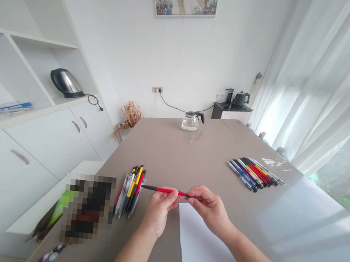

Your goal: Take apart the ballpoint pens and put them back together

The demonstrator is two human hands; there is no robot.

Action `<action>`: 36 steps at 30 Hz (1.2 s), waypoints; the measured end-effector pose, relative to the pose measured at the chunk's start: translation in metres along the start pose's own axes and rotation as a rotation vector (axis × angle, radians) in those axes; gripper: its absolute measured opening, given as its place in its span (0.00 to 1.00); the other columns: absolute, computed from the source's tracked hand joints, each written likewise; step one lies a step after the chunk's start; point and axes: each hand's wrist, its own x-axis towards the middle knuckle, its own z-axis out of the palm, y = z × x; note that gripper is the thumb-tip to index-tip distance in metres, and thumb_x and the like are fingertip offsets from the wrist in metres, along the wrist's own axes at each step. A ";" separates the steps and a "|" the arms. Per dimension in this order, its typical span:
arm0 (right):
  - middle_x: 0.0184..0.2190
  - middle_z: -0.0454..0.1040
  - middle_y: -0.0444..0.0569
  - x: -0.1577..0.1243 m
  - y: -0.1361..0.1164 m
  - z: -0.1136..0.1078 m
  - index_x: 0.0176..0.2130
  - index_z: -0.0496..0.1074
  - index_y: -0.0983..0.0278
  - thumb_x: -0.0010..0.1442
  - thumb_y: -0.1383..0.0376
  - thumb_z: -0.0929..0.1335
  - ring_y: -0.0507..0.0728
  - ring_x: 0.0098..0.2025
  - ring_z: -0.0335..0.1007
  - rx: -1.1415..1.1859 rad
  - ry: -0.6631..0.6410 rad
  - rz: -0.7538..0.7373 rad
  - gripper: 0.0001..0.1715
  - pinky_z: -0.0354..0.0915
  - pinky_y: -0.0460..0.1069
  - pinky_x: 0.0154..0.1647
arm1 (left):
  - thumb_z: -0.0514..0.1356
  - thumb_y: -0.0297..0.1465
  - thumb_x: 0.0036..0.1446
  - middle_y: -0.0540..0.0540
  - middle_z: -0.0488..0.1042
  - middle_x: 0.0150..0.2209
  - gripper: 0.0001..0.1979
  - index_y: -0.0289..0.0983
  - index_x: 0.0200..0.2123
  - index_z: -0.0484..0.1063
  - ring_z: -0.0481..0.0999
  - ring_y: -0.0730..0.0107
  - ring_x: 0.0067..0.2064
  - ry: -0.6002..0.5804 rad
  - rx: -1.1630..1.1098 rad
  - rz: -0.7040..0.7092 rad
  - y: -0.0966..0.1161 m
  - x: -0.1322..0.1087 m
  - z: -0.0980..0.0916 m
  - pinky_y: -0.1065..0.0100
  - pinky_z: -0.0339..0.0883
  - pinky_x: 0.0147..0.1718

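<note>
A red pen with black ends (163, 190) is held level above the table, across the front of me. My left hand (161, 208) is closed round its middle, thumb on top. The fingers of my right hand (209, 205) pinch its black right end; the very tip is hidden by them. Just left of my left hand lies a loose pile of pens (129, 191) in yellow, red, black, white and clear. Below my right hand a white sheet of paper (203, 250) lies on the table.
On the brown table (172, 155), a row of pens (254, 173) lies to the right. A glass pot (190, 122) stands at the far edge. A pixelated dark object (88, 209) is at the left edge. White cabinets (35, 149) flank the left side, curtains (318, 79) the right.
</note>
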 end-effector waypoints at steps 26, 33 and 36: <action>0.23 0.72 0.45 0.016 -0.001 -0.026 0.30 0.73 0.66 0.42 0.70 0.72 0.48 0.25 0.66 0.628 0.033 0.361 0.10 0.61 0.45 0.30 | 0.61 0.31 0.48 0.52 0.68 0.23 0.08 0.35 0.32 0.68 0.68 0.80 0.26 -0.004 -0.200 0.025 0.001 0.002 0.000 0.76 0.61 0.27; 0.28 0.70 0.45 0.018 0.004 -0.027 0.33 0.69 0.65 0.53 0.65 0.66 0.49 0.30 0.65 0.809 0.139 0.245 0.06 0.62 0.46 0.34 | 0.61 0.33 0.47 0.44 0.73 0.30 0.13 0.32 0.35 0.68 0.72 0.72 0.31 -0.163 0.198 -0.026 -0.008 -0.009 0.008 0.69 0.64 0.33; 0.29 0.70 0.46 0.021 0.002 -0.030 0.32 0.67 0.63 0.55 0.63 0.64 0.52 0.35 0.66 0.860 0.156 0.215 0.05 0.63 0.49 0.38 | 0.60 0.35 0.47 0.43 0.72 0.33 0.20 0.33 0.43 0.66 0.71 0.70 0.33 -0.295 0.435 0.083 -0.007 -0.015 0.012 0.69 0.64 0.34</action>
